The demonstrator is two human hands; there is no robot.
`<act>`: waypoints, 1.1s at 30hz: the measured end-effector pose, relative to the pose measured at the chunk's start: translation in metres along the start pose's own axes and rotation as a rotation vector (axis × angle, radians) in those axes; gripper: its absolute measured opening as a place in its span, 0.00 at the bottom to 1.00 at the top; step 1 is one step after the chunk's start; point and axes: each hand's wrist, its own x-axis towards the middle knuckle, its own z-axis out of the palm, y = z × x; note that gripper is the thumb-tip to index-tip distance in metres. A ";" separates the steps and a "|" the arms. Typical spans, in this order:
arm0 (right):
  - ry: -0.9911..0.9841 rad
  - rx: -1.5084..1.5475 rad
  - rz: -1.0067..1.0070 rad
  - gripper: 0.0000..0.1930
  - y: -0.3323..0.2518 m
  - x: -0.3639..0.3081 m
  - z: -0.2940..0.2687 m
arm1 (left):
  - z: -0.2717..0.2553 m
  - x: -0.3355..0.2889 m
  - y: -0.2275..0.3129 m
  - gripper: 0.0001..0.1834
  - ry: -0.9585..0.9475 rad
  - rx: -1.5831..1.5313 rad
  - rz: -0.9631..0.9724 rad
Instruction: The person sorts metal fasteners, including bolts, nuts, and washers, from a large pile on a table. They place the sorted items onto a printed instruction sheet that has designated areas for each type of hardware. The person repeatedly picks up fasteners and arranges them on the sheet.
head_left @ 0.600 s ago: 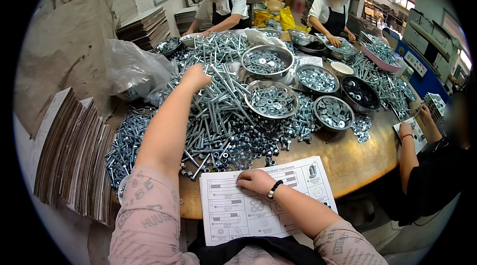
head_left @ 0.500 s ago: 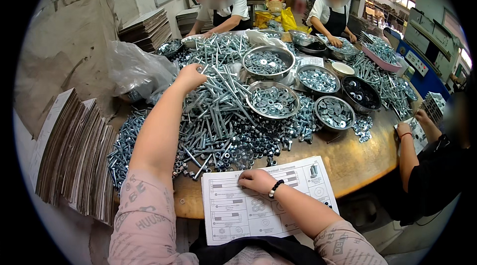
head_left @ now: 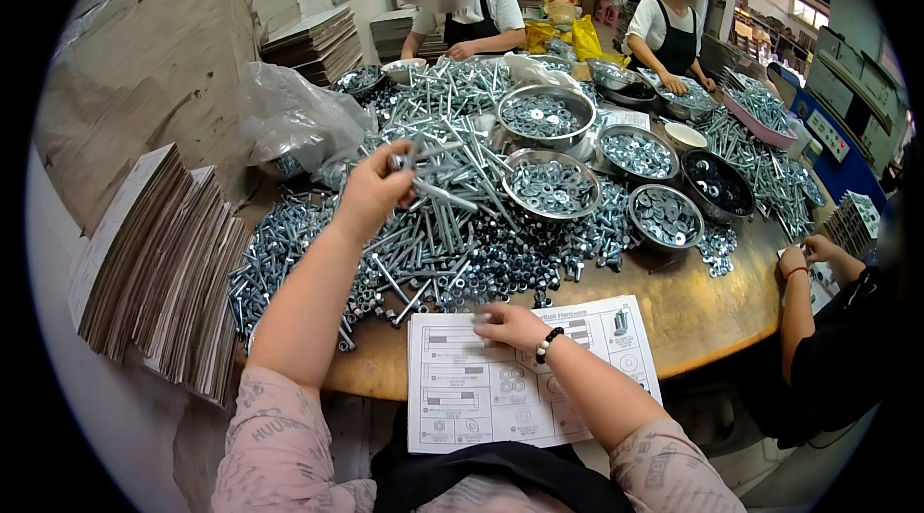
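Long bolts pinched in my left hand [head_left: 373,193], my right hand [head_left: 512,327] over the printed sheet [head_left: 568,422].
My left fingers are curled closed around a few long metal bolts [head_left: 445,194], raised over the bolt pile [head_left: 414,239], their smooth silvery shanks blurred and jutting rightward; my right fingers are half bent at the top of the flat white paper, and I cannot tell whether they grip anything. Dark-centred hex nuts [head_left: 500,258] scatter before the sheet, near flat, round washers [head_left: 551,188] in a shiny steel bowl [head_left: 552,216], on the worn, golden-brown tabletop [head_left: 712,309].
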 end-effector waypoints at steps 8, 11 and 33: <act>0.136 0.945 -0.516 0.41 -0.031 -0.019 0.068 | 0.063 -0.130 -0.062 0.23 -0.080 -0.542 -0.338; 0.285 1.131 -0.606 0.32 -0.031 -0.036 0.069 | 0.070 -0.149 -0.081 0.21 -0.158 -0.631 -0.386; 0.638 -0.359 0.066 0.14 0.003 -0.124 -0.063 | 0.129 -0.124 -0.110 0.11 -0.440 0.769 0.122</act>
